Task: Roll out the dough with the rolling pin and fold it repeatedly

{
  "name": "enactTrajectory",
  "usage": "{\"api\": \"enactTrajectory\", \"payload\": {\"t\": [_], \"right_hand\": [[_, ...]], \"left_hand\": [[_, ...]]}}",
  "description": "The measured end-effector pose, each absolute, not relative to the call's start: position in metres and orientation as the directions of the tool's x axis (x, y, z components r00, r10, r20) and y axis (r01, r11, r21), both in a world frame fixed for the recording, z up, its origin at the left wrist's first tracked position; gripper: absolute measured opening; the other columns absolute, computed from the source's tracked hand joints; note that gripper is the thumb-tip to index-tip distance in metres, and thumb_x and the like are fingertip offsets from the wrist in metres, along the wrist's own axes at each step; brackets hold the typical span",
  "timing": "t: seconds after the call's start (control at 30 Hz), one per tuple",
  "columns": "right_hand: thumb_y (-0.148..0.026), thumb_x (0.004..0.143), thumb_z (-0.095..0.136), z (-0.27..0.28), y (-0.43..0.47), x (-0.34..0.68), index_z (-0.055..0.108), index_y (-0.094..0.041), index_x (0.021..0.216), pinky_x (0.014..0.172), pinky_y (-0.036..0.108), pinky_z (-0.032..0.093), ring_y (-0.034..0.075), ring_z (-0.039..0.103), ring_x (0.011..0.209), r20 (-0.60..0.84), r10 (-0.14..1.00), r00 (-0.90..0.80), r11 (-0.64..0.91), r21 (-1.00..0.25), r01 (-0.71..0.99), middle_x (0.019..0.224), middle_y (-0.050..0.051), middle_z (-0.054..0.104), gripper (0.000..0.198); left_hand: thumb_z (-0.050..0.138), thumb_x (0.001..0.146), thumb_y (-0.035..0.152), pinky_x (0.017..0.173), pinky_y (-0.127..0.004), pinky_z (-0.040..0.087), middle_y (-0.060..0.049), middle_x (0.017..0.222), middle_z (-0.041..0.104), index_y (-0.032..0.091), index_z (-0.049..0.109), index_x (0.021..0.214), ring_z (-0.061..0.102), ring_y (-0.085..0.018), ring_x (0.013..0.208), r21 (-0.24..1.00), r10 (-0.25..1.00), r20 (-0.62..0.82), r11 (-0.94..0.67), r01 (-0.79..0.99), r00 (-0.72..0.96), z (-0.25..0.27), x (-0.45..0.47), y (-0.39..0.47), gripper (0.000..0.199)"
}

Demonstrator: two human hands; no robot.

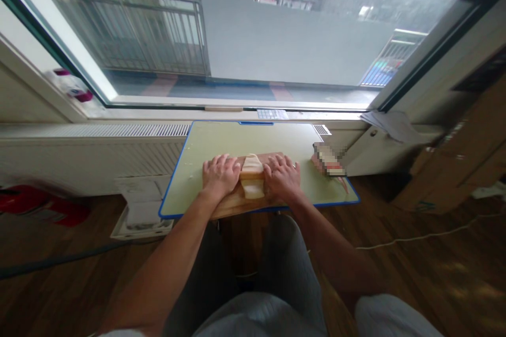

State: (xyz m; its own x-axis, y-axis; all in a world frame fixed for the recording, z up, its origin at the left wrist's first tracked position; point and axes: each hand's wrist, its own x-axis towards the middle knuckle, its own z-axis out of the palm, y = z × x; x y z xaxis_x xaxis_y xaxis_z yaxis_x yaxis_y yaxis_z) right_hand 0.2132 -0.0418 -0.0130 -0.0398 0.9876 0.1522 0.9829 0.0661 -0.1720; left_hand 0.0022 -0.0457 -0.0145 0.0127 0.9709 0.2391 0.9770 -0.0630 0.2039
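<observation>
A wooden rolling pin [252,175] lies crosswise over a flattened pale strip of dough [253,190], which shows both beyond the pin and on its near side. Beneath the dough is a wooden cutting board [227,207]. My left hand [222,175] covers the pin's left end, fingers curved over it. On the right end rests my right hand [282,175], holding the pin in the same way. Both ends of the pin are hidden under my palms.
The board lies on a small pale-green table [215,139] with a blue rim. A partly blurred packet [330,160] sits at the table's right. Behind stand a radiator [154,130] and a window; a cardboard box [446,168] is at right, a red fire extinguisher [43,204] at left.
</observation>
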Motion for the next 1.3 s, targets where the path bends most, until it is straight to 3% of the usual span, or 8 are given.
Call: {"api": "enactTrajectory", "payload": {"t": [0.37, 0.6, 0.8, 1.03, 1.3], "right_hand": [[-0.053, 0.114, 0.035, -0.012, -0.050, 0.214, 0.065, -0.029, 0.150, 0.131, 0.061, 0.024, 0.033, 0.037, 0.160, 0.165, 0.985, -0.056, 0.086, -0.180, 0.980, 0.168, 0.006, 0.053, 0.053], [-0.049, 0.113, 0.033, -0.009, -0.015, 0.211, 0.073, -0.033, 0.135, 0.126, 0.058, 0.030, 0.030, 0.049, 0.145, 0.162, 0.983, -0.084, 0.110, -0.156, 0.982, 0.154, 0.005, 0.065, 0.048], [-0.049, 0.110, 0.039, -0.002, 0.011, 0.207, 0.067, -0.033, 0.146, 0.124, 0.055, 0.034, 0.032, 0.046, 0.147, 0.113, 0.991, -0.072, 0.090, -0.155, 0.984, 0.158, 0.006, 0.062, 0.048], [-0.045, 0.105, 0.044, -0.002, 0.055, 0.205, 0.068, -0.029, 0.146, 0.121, 0.053, 0.041, 0.031, 0.052, 0.143, 0.044, 0.998, -0.054, 0.063, -0.215, 0.975, 0.156, 0.006, 0.065, 0.049], [-0.042, 0.106, 0.038, -0.004, 0.084, 0.203, 0.070, -0.022, 0.142, 0.119, 0.052, 0.043, 0.032, 0.058, 0.139, 0.010, 1.000, -0.028, 0.030, -0.251, 0.968, 0.150, 0.014, 0.068, 0.052]], "left_hand": [[0.038, 0.108, 0.045, 0.120, -0.056, 0.041, -0.008, 0.156, 0.066, 0.030, 0.075, 0.132, 0.057, -0.032, 0.143, 0.197, 0.968, 0.252, -0.055, 0.979, 0.004, -0.016, 0.002, -0.052, 0.047], [0.039, 0.106, 0.040, 0.115, -0.052, 0.044, -0.007, 0.153, 0.067, 0.033, 0.074, 0.133, 0.059, -0.030, 0.137, 0.198, 0.983, 0.178, 0.003, 0.980, -0.039, -0.008, 0.004, -0.022, 0.045], [0.041, 0.104, 0.038, 0.113, -0.053, 0.048, -0.009, 0.154, 0.065, 0.031, 0.072, 0.138, 0.059, -0.032, 0.135, 0.230, 0.993, 0.106, 0.034, 0.973, -0.060, -0.001, -0.001, 0.005, 0.046], [0.037, 0.105, 0.036, 0.109, -0.056, 0.050, -0.013, 0.149, 0.067, 0.026, 0.073, 0.131, 0.061, -0.034, 0.132, 0.212, 0.991, 0.083, 0.082, 0.974, -0.101, 0.002, -0.003, 0.039, 0.046], [0.036, 0.104, 0.033, 0.108, -0.059, 0.048, -0.018, 0.145, 0.068, 0.022, 0.074, 0.131, 0.061, -0.037, 0.131, 0.206, 0.990, 0.080, 0.098, 0.974, -0.116, 0.003, -0.002, 0.059, 0.048]]}}
